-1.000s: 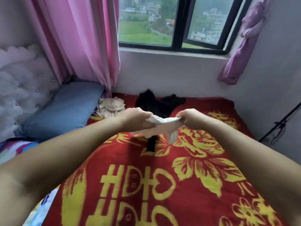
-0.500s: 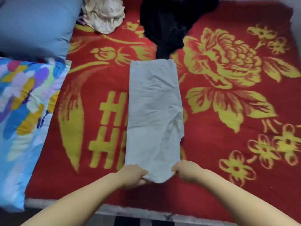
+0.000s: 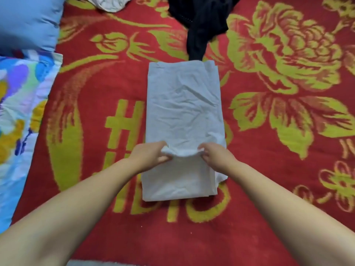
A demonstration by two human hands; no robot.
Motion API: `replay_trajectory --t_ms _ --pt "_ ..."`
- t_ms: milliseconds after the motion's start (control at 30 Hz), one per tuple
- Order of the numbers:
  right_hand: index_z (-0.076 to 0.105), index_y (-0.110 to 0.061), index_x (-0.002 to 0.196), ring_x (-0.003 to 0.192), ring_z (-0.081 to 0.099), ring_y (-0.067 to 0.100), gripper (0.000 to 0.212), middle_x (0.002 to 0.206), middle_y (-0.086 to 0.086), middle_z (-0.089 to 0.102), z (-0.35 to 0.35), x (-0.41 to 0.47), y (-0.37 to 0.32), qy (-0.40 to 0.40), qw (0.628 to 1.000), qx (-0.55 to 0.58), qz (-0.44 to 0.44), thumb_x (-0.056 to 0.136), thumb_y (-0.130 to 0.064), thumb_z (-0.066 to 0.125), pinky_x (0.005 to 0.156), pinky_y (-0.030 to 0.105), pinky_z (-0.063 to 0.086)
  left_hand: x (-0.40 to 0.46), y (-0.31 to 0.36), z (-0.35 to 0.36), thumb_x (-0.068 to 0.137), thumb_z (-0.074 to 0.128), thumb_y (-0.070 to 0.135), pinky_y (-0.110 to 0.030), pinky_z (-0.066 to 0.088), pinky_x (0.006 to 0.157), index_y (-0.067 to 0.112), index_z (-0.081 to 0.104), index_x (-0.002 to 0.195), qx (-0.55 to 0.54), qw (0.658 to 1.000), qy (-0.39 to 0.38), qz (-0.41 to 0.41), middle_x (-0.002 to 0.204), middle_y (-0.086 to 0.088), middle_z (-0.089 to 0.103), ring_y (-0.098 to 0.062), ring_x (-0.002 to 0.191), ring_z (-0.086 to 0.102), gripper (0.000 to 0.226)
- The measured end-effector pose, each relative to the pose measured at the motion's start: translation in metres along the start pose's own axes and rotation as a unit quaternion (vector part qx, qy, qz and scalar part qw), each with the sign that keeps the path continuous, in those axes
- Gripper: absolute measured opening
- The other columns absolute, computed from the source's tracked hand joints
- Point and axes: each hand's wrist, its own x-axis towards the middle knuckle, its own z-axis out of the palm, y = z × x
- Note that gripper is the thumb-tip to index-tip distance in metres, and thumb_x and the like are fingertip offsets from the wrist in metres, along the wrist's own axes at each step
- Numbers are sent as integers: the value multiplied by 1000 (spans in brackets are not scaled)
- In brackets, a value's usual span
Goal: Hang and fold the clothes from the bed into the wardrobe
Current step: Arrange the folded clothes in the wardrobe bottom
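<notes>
The long white cotton garment (image 3: pixel 182 112) lies flat at the centre of the red and yellow floral bed blanket (image 3: pixel 278 169). Half a second ago both hands held its near hem; now the left hand (image 3: pixel 148 153) and right hand (image 3: pixel 216 154) each have a grip pinching that edge, carried toward 12 o'clock over the cloth. The lengthwise fold looks under way. A black garment (image 3: pixel 201 22) waits at 12 o'clock.

Red floral blanket (image 3: pixel 269 169), blue pillow (image 3: pixel 26 22)
</notes>
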Motion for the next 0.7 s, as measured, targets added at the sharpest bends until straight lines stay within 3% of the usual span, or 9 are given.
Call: replay_trajectory --t_ms 67,133,233,333,433,500,567,633,700 --pt "48 -11 136 121 49 34 48 131 14 52 15 11 -4 145 989 -23 -7 89 -7 56 95 42 42 16 -7 13 88 49 60 -45 25 111 17 28 148 57 993 102 -17 146 -8 42 -25 135 39 77" --pt "53 -6 129 117 56 38 60 127 18 57 41 8 -8 202 975 -45 -79 72 -3 72 92 51 49 12 -3 37 89 44 58 -52 13 115 11 25 150 85 979 183 18 152 -11 33 -25 142 29 79" --pt "45 -16 133 128 50 33 95 137 14 55 95 -21 -3 93 963 -190 -166 48 -29 84 92 64 43 -27 12 92 80 37 60 -56 13 111 8 29 144 103 976 149 124 150 -17 37 -25 141 24 83" --pt "40 -25 138 133 37 34 113 143 10 49 124 -45 19 -44 957 -255 -131 33 -33 81 80 66 46 -64 10 136 61 62 53 -56 15 109 9 32 144 134 980 42 139 150 -20 34 -28 142 21 99" --pt "39 -29 137 127 48 40 89 145 6 43 123 -39 37 -52 952 -281 -106 54 -26 69 71 62 50 -64 5 147 59 62 21 -54 25 107 5 31 141 110 990 35 79 146 -24 37 -31 146 14 90" --pt "47 -29 135 122 52 45 64 142 6 49 112 -32 35 -40 959 -260 -105 72 -19 43 71 61 51 -51 5 139 69 39 7 -50 42 100 2 36 135 85 993 35 75 138 -28 47 -37 135 39 66" --pt "46 -28 140 134 37 47 62 151 6 39 96 -25 24 -31 965 -238 -104 82 -9 34 88 65 44 -42 7 123 67 27 0 -50 49 89 -2 49 128 80 994 -4 68 127 -33 54 -43 116 57 64" --pt "24 -33 150 147 3 39 66 162 -1 7 84 -28 20 -84 968 -215 -97 93 -1 31 109 59 21 -43 10 105 68 26 -9 -47 36 105 -8 46 134 65 995 -13 76 139 -39 37 -49 127 43 69" --pt "20 -36 151 147 -6 36 68 162 -4 2 71 -35 17 -148 970 -171 -85 95 0 29 114 53 11 -55 11 89 79 31 -13 -34 8 118 2 16 150 41 992 -93 68 155 -29 1 -38 146 8 75"
